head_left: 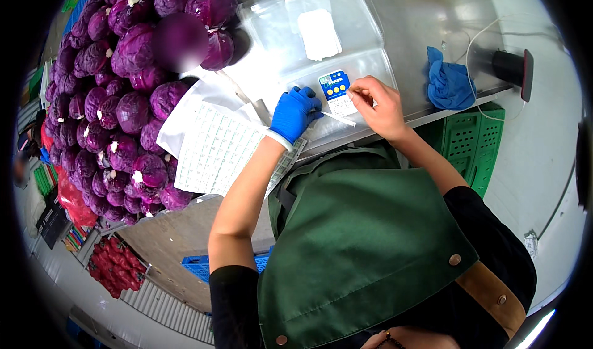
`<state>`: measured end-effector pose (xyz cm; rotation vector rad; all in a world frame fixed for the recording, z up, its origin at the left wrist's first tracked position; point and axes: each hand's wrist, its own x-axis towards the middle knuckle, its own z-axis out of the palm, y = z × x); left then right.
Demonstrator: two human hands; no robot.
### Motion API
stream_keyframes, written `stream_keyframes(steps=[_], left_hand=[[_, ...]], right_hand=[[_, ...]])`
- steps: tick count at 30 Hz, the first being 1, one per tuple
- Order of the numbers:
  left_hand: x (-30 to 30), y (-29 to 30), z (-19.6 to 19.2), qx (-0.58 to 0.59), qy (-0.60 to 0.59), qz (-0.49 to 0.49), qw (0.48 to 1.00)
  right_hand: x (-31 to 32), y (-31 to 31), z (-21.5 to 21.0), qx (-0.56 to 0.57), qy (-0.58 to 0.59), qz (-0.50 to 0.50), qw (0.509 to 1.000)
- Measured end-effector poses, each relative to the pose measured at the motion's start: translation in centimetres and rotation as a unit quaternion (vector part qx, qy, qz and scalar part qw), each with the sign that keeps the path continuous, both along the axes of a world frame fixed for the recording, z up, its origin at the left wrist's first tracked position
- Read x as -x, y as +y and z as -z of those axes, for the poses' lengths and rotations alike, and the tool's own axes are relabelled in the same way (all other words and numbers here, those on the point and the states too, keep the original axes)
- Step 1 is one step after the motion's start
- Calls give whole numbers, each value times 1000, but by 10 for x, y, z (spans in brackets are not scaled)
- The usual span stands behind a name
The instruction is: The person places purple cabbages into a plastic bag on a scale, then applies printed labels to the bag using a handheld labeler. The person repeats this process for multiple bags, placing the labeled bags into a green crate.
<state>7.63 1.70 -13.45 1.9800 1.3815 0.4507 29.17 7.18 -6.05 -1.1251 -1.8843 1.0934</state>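
Observation:
My left hand [295, 115], in a blue glove, rests at the metal table's near edge with its fingers curled together. A thin white strip [340, 120] sticks out from its fingertips toward the right. My bare right hand [378, 107] has thumb and forefinger pinched at the right edge of a small blue and white printed card [335, 89]. Whether those fingers grip the card or something tiny cannot be made out. The card lies on a clear plastic sleeve [358, 65]. Under my left wrist spread printed paper sheets [213, 145] with a green grid.
Purple cabbages [133, 111] are heaped along the left. White cards [320, 34] lie in the plastic farther back. A crumpled blue cloth [450, 82] and a black device with a cable [516, 68] are at right. A green crate [472, 144] stands below the table edge.

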Motion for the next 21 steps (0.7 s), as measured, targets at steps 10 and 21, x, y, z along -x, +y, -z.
stream_keyframes(steps=[10,21], left_hand=[[70,31,-15,73,-354,-432,826],[79,-43,-43,36,121,42,991]], right_hand=[[23,-25,8,-1,-39,-185,982],[88,-57,64,137,-131,-264,946]])
